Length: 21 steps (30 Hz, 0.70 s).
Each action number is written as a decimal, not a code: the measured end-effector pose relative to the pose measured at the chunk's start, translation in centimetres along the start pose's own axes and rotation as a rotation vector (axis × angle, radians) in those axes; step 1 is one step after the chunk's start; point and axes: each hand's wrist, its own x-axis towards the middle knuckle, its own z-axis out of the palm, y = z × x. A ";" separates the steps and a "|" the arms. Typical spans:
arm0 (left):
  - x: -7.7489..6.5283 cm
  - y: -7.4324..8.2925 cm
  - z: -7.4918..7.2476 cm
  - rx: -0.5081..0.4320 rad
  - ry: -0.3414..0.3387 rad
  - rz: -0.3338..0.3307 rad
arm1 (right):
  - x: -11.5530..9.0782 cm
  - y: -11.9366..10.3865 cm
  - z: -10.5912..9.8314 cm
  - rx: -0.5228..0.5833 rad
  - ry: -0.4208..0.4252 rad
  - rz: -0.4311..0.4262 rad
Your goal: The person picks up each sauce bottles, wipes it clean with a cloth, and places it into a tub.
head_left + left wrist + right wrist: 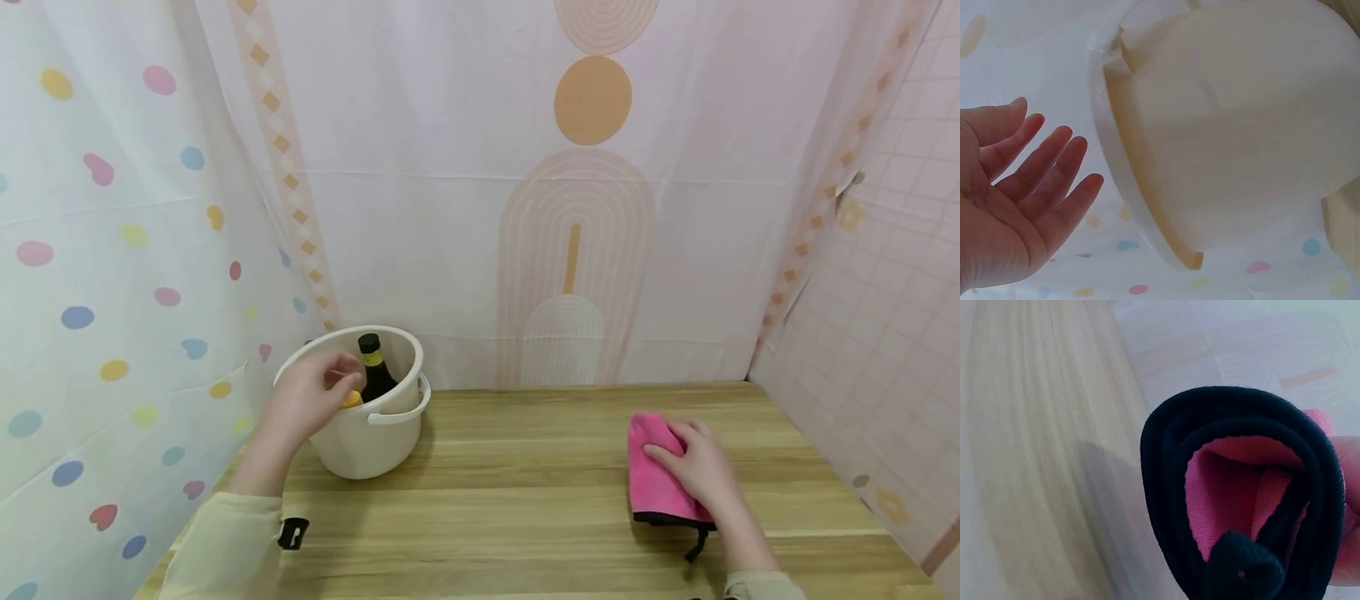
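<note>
My left hand (311,392) is over the near left rim of a white bucket (367,446). In the left wrist view its relaxed fingers (1054,181) are spread beside the rim and hold nothing. Inside the bucket stands a dark bottle (376,371) with a black cap and yellow neck label. Something orange-yellow (352,400) shows just under the left fingers; its kind is mostly hidden. On the right, my right hand (701,467) grips a folded pink towel (656,479) with black edging. The right wrist view shows the towel's rolled black edge (1241,397) end-on, with a black loop.
The bucket's white handle (401,414) hangs on its right side. A wood-grain table (517,492) lies beneath both hands. Patterned curtains (450,208) enclose the back and both sides, the dotted one (97,333) close to the bucket.
</note>
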 end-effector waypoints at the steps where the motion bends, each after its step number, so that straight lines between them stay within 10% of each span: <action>1: -0.1 0.2 0.0 -0.010 0.005 0.009 | 0.2 -0.1 0.1 -0.005 -0.003 -0.014; 21: -1.6 3.4 2.7 -0.040 0.011 0.097 | 2.6 -1.8 3.6 -0.072 -0.136 -0.180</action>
